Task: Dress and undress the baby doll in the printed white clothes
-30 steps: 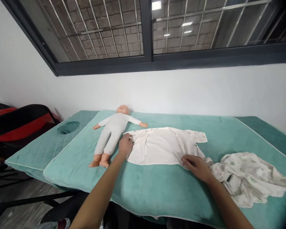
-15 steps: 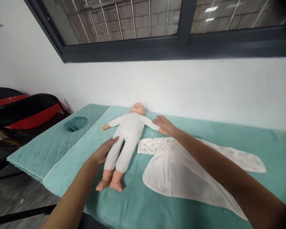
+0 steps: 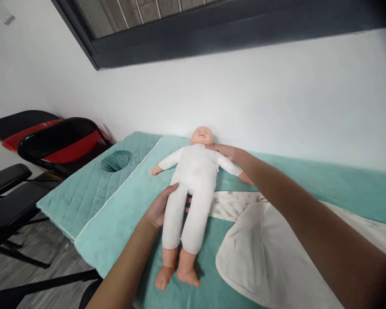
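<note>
A baby doll (image 3: 197, 167) in a white cloth body lies face up on a green massage-bed cover (image 3: 122, 214). Around its thigh on the left side of the picture is my left hand (image 3: 163, 205), thumb on top and fingertips showing between the doll's legs. My right hand (image 3: 223, 150) rests at the doll's neck and shoulder, its fingers stretched out; part of it may be tucked behind the neck. Beside the doll, under my right forearm, a white swaddle wrap (image 3: 254, 253) with a small printed pattern along its band is spread out, partly beneath the doll's leg.
The cover's quilted end has a face hole (image 3: 116, 161). Black and red folding chairs (image 3: 64, 141) stand at the left. A white wall (image 3: 292, 98) runs along the back of the bed, below a dark window frame (image 3: 180, 40).
My right hand has moved from the doll's arm up to its neck and shoulder. My left hand has reached around the thigh. The view has come closer and tilted.
</note>
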`<state>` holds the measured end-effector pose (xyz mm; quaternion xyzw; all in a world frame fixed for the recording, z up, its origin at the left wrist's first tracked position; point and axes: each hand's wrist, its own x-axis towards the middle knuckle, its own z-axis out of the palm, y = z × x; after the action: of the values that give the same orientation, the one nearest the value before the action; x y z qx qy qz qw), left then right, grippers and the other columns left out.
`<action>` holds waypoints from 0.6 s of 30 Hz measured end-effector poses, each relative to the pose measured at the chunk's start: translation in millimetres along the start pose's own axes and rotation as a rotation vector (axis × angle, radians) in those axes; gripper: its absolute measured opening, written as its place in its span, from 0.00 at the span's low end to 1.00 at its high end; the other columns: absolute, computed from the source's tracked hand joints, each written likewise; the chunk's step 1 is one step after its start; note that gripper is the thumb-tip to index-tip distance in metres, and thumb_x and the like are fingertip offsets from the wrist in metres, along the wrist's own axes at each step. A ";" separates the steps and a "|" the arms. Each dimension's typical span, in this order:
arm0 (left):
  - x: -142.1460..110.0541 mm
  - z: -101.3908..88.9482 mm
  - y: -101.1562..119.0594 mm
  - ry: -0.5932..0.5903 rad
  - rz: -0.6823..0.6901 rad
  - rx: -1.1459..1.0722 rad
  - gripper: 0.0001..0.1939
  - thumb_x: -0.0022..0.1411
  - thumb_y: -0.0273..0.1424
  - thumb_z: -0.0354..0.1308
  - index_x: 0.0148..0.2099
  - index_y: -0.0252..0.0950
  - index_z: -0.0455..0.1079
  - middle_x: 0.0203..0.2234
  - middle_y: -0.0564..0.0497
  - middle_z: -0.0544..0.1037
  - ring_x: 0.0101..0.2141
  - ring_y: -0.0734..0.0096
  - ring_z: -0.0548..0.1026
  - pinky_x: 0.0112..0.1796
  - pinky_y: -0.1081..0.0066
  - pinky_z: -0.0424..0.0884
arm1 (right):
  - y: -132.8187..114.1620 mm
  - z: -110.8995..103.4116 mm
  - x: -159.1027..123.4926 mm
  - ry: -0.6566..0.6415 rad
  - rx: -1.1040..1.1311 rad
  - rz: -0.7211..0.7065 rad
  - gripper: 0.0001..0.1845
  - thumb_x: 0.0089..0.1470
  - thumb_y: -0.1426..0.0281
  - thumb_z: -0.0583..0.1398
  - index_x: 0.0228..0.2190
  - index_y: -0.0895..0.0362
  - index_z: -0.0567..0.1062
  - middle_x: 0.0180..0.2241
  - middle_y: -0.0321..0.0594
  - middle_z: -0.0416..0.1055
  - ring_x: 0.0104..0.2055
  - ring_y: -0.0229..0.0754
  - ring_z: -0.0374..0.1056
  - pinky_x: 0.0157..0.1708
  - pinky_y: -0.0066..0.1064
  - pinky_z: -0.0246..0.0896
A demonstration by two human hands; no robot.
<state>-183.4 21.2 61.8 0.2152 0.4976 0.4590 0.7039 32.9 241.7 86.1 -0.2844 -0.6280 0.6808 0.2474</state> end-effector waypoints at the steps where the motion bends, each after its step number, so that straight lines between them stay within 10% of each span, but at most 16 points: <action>1: -5.7 8.9 -2.4 -0.017 0.021 -0.022 0.24 0.64 0.41 0.55 0.54 0.29 0.68 0.34 0.40 0.83 0.30 0.57 0.82 0.32 0.59 0.80 | -10.4 0.6 -9.0 -0.061 0.026 0.052 0.18 0.58 0.59 0.62 0.46 0.55 0.76 0.43 0.41 0.78 0.51 0.54 0.71 0.54 0.49 0.66; 9: -70.0 131.6 -64.0 -0.318 0.110 -0.158 0.25 0.63 0.35 0.59 0.60 0.35 0.63 0.46 0.40 0.80 0.45 0.48 0.80 0.44 0.49 0.79 | -77.6 -37.2 -155.9 0.010 0.041 0.115 0.23 0.62 0.60 0.58 0.56 0.57 0.71 0.49 0.43 0.77 0.54 0.53 0.70 0.56 0.48 0.66; 18: -86.7 224.2 -198.9 -0.478 -0.030 -0.281 0.27 0.58 0.33 0.62 0.59 0.38 0.61 0.50 0.38 0.77 0.43 0.48 0.81 0.39 0.51 0.79 | -33.1 -89.3 -322.9 0.098 -0.159 0.221 0.30 0.58 0.60 0.63 0.60 0.52 0.65 0.59 0.46 0.69 0.55 0.51 0.70 0.53 0.44 0.69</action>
<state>96.6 -115.5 46.7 0.2103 0.2521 0.4493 0.8308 325.8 84.3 139.4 -0.4036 -0.6321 0.6371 0.1780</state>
